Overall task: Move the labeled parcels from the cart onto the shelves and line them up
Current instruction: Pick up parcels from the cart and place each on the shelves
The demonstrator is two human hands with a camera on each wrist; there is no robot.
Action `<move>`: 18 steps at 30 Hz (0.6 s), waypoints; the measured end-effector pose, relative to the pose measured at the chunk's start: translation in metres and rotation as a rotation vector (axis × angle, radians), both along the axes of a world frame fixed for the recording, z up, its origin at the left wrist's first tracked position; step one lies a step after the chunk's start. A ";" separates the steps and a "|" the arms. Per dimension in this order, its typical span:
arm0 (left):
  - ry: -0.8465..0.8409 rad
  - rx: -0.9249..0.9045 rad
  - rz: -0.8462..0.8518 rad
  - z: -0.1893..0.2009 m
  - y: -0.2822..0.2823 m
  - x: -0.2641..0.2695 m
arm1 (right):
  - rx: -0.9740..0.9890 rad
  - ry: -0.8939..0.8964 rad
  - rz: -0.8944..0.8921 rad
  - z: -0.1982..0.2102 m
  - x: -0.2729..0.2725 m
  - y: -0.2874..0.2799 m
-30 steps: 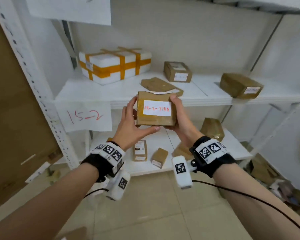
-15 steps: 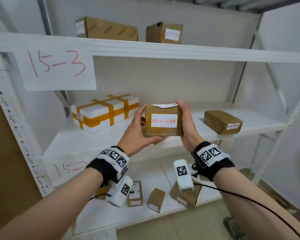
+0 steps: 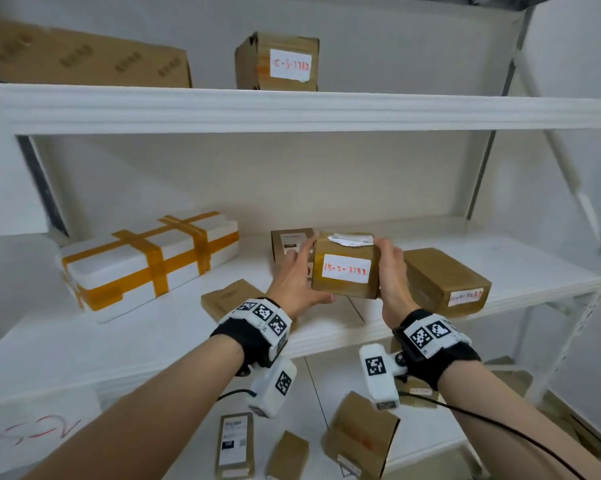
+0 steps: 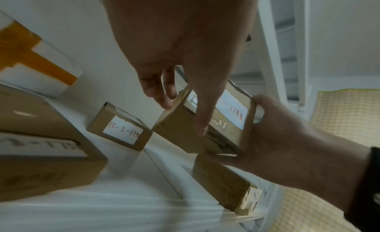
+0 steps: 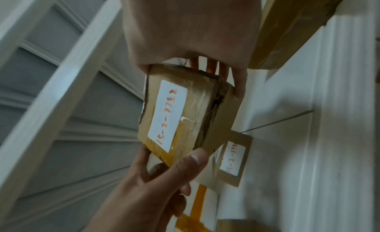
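Over white middle shelf point(image 3: 174, 327), labeled parcel point(image 3: 344, 268) clasped between left hand point(image 3: 293, 278) and right hand point(image 3: 392, 275).

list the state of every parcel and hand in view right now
held parcel: upright, label facing out, off the shelf, gripped on both sides
left hand: holds the held parcel's left side
right hand: holds its right side
white foam box: flat on middle shelf, taped shut
right brown box: lying on middle shelf
flat parcel: lying flat near the shelf's front
top small box: upright, label facing out
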State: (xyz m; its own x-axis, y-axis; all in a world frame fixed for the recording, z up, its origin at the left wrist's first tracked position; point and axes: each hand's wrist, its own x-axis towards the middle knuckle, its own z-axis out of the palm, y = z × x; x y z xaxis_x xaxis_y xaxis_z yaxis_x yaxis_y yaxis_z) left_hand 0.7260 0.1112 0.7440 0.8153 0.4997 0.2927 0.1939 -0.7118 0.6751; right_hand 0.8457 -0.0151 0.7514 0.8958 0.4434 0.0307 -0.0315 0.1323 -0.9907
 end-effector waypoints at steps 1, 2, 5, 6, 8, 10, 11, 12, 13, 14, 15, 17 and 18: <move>0.033 -0.006 -0.004 -0.004 0.001 0.012 | -0.024 0.013 -0.010 -0.007 0.013 0.003; 0.065 -0.017 -0.012 -0.007 0.003 0.023 | -0.049 0.022 -0.019 -0.015 0.024 0.006; 0.132 -0.016 -0.009 -0.017 0.009 0.055 | -0.104 0.038 -0.059 -0.034 0.053 0.019; 0.155 -0.015 -0.007 -0.019 0.010 0.062 | -0.119 0.045 -0.079 -0.039 0.060 0.024; 0.200 -0.040 -0.003 -0.022 0.013 0.076 | -0.178 0.033 -0.108 -0.049 0.074 0.034; 0.229 -0.100 0.008 -0.028 0.019 0.087 | -0.236 0.003 -0.128 -0.056 0.087 0.042; 0.247 -0.138 0.014 -0.030 0.022 0.091 | -0.271 -0.024 -0.136 -0.057 0.093 0.046; 0.261 -0.179 0.017 -0.033 0.025 0.096 | -0.306 -0.048 -0.141 -0.059 0.100 0.048; 0.271 -0.214 0.016 -0.035 0.028 0.102 | -0.339 -0.057 -0.139 -0.061 0.107 0.051; 0.277 -0.245 0.011 -0.035 0.029 0.106 | -0.370 -0.060 -0.134 -0.063 0.114 0.053; 0.274 -0.274 0.010 -0.035 0.030 0.111 | -0.398 -0.060 -0.125 -0.064 0.120 0.056; 0.273 -0.317 -0.001 -0.034 0.030 0.118 | -0.453 -0.070 -0.125 -0.062 0.130 0.060; 0.274 -0.323 -0.001 -0.033 0.029 0.119 | -0.456 -0.074 -0.133 -0.060 0.133 0.063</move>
State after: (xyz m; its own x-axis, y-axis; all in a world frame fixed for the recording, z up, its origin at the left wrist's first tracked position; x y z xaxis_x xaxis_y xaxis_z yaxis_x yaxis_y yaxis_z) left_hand 0.8455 0.1403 0.7114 0.8416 0.5295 -0.1067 0.3968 -0.4721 0.7872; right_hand 0.9785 0.0478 0.6915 0.9485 0.3080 -0.0744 0.0290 -0.3183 -0.9476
